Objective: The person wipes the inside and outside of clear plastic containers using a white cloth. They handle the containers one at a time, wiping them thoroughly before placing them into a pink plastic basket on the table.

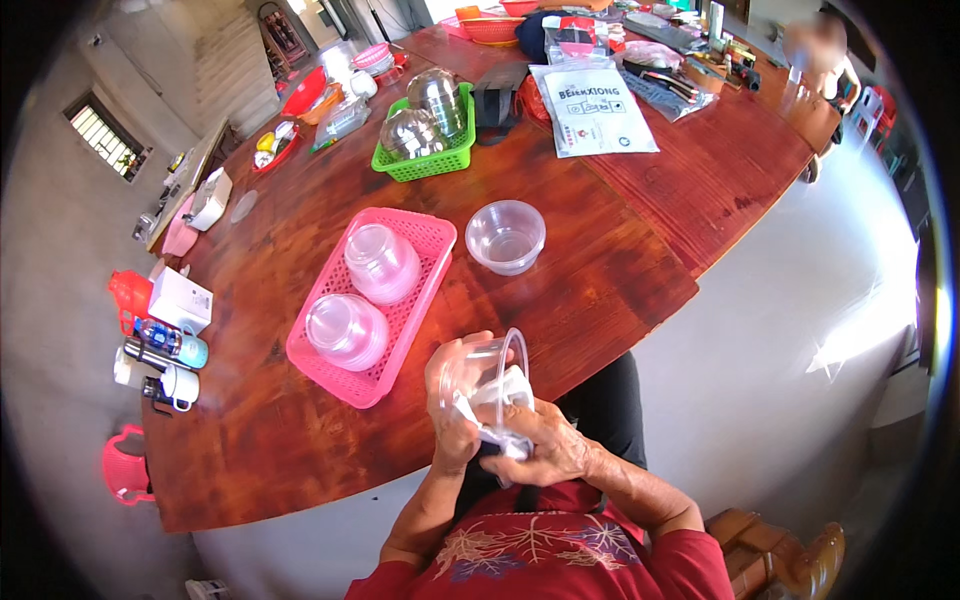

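Observation:
Over the table's near edge, my left hand (452,400) is wrapped round a clear plastic bowl (480,370), which is tilted with its rim to the right. My right hand (545,440) presses a white cloth or tissue (516,392) against the bowl, partly inside it; which of the two I cannot tell. Just left of my hands, a pink perforated basket (372,392) holds two upside-down stacks of clear bowls, a nearer stack (346,330) and a farther stack (382,262). Another clear bowl (506,238) stands upright on the table, right of the basket.
Farther back on the wooden table (560,290) are a green basket (425,165) with clear domed containers and a white printed bag (597,108). Mugs and bottles (170,360) line the left edge. A wooden chair (780,550) is at lower right. Another person (825,60) is far right.

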A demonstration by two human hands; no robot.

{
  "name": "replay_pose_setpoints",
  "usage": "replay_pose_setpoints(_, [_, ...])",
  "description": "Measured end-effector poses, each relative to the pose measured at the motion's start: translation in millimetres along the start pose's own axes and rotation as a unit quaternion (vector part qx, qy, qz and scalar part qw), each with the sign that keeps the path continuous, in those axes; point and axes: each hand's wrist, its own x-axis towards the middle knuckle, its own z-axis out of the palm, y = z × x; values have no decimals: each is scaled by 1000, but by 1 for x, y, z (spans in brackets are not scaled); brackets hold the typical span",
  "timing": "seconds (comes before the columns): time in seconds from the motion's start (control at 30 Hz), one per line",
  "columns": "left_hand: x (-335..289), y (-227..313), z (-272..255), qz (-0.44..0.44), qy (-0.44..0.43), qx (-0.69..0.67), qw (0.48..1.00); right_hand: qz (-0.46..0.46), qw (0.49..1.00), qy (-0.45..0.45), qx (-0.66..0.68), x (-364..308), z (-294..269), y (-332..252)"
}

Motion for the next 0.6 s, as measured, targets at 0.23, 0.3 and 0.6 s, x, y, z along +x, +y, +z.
replay_pose_setpoints(0.23, [-2, 11, -1, -141, 12, -162, 977, -84, 991, -63, -80, 6, -13, 9])
replay_pose_setpoints(0.3, [-3, 13, -3, -201, 50, -188, 960, -138, 956, -83, -244, 11, -22, 8])
replay_pose_setpoints(0.6, [-8, 17, -11, -339, 70, -407, 845, -222, 842, 57, -488, 30, -37, 8])
